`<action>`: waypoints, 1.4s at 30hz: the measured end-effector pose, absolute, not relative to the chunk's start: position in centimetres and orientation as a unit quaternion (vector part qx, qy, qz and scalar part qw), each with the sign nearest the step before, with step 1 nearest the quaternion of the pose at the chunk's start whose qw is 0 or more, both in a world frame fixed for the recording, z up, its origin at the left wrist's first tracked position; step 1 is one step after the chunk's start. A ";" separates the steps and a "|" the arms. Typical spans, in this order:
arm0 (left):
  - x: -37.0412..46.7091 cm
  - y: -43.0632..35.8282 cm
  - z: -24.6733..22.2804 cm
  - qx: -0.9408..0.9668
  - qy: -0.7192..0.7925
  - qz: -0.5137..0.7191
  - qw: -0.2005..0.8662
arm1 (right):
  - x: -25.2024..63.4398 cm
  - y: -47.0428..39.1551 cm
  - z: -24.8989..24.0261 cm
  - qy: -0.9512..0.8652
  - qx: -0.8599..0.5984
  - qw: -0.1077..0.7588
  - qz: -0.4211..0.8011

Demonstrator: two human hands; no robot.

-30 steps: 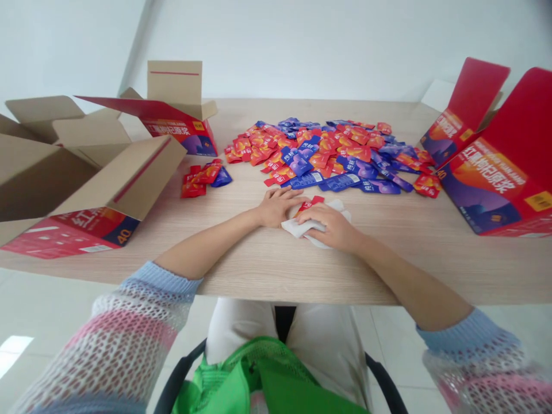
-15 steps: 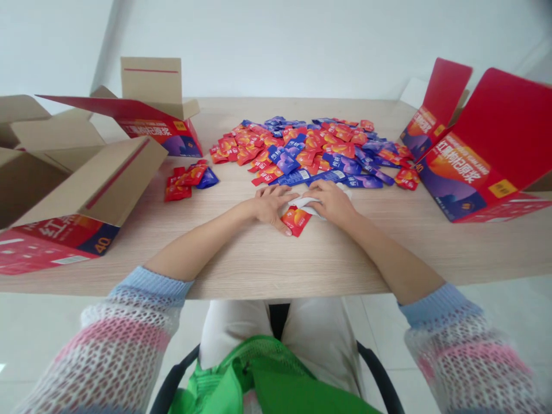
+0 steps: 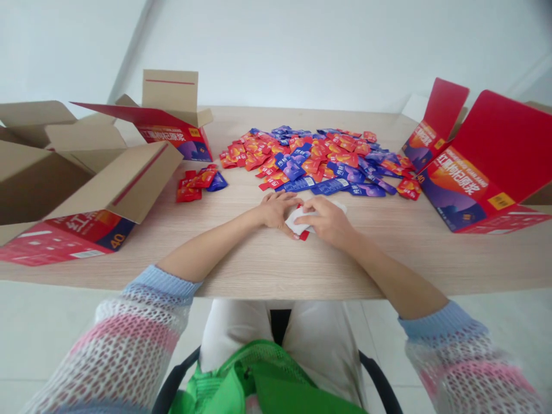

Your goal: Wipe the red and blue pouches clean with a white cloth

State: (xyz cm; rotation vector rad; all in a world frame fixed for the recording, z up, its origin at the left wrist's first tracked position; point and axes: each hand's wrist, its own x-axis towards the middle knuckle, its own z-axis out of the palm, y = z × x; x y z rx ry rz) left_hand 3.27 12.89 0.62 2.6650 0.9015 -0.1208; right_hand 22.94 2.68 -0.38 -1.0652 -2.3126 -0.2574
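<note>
The red sachet (image 3: pixel 304 235) lies before the pile (image 3: pixel 302 161) on the desk (image 3: pixel 259 270), mostly under a white cloth (image 3: pixel 296 221). The left hand (image 3: pixel 276 210), loosely spread, touches its edge; the right hand (image 3: pixel 328 221), curled, grips the cloth. Open cartons (image 3: pixel 466 184) flank the pile (contents hidden).

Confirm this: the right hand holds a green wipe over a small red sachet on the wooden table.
The wipe isn't green: the head view shows the right hand holding a white wipe over a small red sachet on the wooden table.
</note>
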 end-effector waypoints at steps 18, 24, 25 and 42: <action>3.8 13.0 1.1 0.937 0.311 -0.054 0.147 | 23.2 4.6 0.4 -0.811 -0.552 0.082 -0.175; 3.6 12.2 2.0 0.930 0.316 -0.069 0.173 | 26.1 4.5 0.5 -0.738 -0.639 0.146 -0.161; 3.6 12.1 2.1 0.930 0.316 -0.073 0.174 | 26.4 4.4 0.4 -0.741 -0.628 0.181 -0.150; 3.8 13.4 2.0 0.929 0.302 -0.141 0.160 | 19.7 2.3 0.2 -0.838 -0.508 0.083 -0.182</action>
